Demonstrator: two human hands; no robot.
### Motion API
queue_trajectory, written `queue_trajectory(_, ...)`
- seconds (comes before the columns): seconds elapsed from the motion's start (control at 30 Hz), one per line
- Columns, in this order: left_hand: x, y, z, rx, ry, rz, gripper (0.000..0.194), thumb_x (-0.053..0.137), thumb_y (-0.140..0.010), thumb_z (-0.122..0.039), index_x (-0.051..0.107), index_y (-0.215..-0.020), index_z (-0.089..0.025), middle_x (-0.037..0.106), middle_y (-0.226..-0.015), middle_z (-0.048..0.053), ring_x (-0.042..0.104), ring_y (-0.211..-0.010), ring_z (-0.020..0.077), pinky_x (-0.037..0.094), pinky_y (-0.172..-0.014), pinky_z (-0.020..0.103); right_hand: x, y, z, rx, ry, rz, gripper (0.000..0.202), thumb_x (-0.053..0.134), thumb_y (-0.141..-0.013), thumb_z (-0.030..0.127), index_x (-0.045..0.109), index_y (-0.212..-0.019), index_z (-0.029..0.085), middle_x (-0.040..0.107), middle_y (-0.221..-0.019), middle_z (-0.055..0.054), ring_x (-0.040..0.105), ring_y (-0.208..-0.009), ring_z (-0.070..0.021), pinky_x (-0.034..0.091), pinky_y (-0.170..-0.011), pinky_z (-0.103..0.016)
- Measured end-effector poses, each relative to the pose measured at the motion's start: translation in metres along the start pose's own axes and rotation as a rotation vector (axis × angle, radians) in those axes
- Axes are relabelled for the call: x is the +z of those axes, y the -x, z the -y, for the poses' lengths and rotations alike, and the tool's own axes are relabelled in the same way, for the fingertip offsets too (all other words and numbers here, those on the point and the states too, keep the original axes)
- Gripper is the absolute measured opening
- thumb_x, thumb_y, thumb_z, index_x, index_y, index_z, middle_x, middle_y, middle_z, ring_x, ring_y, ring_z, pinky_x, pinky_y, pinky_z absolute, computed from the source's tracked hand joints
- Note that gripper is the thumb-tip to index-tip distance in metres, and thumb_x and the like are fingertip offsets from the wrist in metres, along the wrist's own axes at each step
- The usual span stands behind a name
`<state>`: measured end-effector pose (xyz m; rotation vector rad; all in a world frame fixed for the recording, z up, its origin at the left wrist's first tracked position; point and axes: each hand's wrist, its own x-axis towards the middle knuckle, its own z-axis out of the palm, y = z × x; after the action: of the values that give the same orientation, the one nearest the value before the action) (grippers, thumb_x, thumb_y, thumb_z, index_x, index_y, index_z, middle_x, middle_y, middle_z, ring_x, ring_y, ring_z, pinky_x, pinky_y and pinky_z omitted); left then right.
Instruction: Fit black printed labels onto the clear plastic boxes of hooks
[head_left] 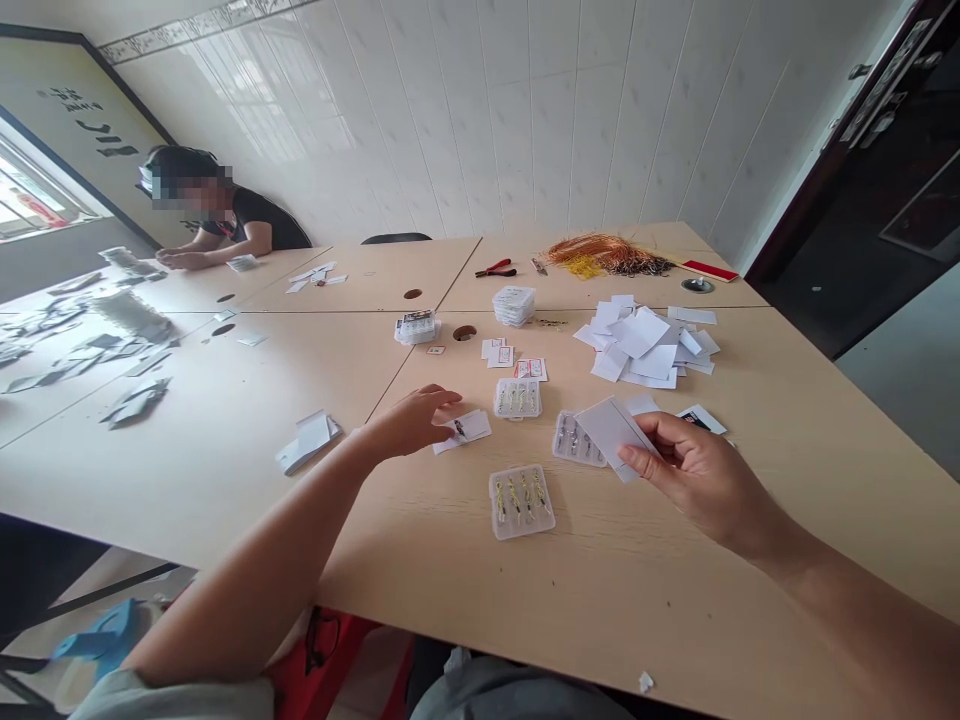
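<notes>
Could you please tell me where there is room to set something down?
The table looks bare between the paper pile and right edge, and between the folded papers and the grey stack at left. It is crowded between the left hand and right hand, with boxes and cards.

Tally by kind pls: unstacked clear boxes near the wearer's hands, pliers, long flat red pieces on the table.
Unstacked clear boxes: 3 (one partly covered)
Pliers: 1
Long flat red piece: 1
Total: 5
</notes>
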<state>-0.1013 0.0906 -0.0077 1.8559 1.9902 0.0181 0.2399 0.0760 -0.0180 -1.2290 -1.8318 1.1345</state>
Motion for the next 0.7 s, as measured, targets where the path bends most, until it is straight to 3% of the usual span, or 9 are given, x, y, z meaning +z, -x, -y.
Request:
queue_trajectory(0.1,-0.006,-0.004,-0.003,0.002,-0.031,0.090,0.053,0.066,-0.066,-0.035,0.068,-0.117,-0.022,0.071,-0.113,0.008,0.069,-0.102,0.0277,0.055,-0.077,0.033,0.000,-0.001,0.000,-0.010,-0.002,-0.003,0.025,0.061,-0.084,0.048,0.067,-0.088,0.024,0.067,-0.073,0.001,0.061,-0.069,-0.0173,0.049,-0.063,-0.028)
queue_trajectory(0.23,-0.006,-0.002,-0.005,-0.020,-0.058,0.141,0.032,0.062,-0.064,-0.027,0.068,-0.095,-0.022,0.072,-0.090,0.005,0.069,-0.084,0.0252,0.052,-0.062,0.030,0.000,-0.002,-0.001,-0.031,0.020,0.003,0.023,0.061,-0.085,0.046,0.067,-0.089,0.024,0.068,-0.074,0.001,0.063,-0.069,-0.0177,0.050,-0.064,-0.028)
queue_trajectory(0.33,0.001,0.005,-0.007,0.004,-0.060,0.080,0.026,0.059,-0.069,-0.026,0.067,-0.093,-0.022,0.071,-0.105,0.008,0.068,-0.098,0.0267,0.053,-0.073,0.032,0.000,-0.001,-0.001,-0.051,0.025,0.004,0.021,0.061,-0.086,0.045,0.067,-0.087,0.024,0.068,-0.073,0.001,0.062,-0.067,-0.0175,0.050,-0.062,-0.028)
queue_trajectory(0.47,0.013,0.019,-0.012,0.048,-0.046,-0.015,0.032,0.056,-0.080,-0.038,0.066,-0.107,-0.022,0.065,-0.123,0.012,0.063,-0.110,0.0303,0.052,-0.089,0.041,0.001,-0.001,0.001,-0.064,0.029,-0.006,0.022,0.061,-0.086,0.045,0.068,-0.088,0.024,0.068,-0.072,0.000,0.061,-0.066,-0.0178,0.049,-0.060,-0.029)
queue_trajectory(0.7,0.019,0.030,-0.021,0.060,0.009,-0.027,0.016,0.056,-0.079,-0.028,0.065,-0.089,-0.022,0.069,-0.105,0.008,0.067,-0.096,0.0266,0.053,-0.084,0.038,0.002,-0.003,0.000,-0.074,0.053,0.012,0.021,0.060,-0.087,0.045,0.064,-0.086,0.025,0.067,-0.072,0.001,0.061,-0.066,-0.0172,0.049,-0.061,-0.028)
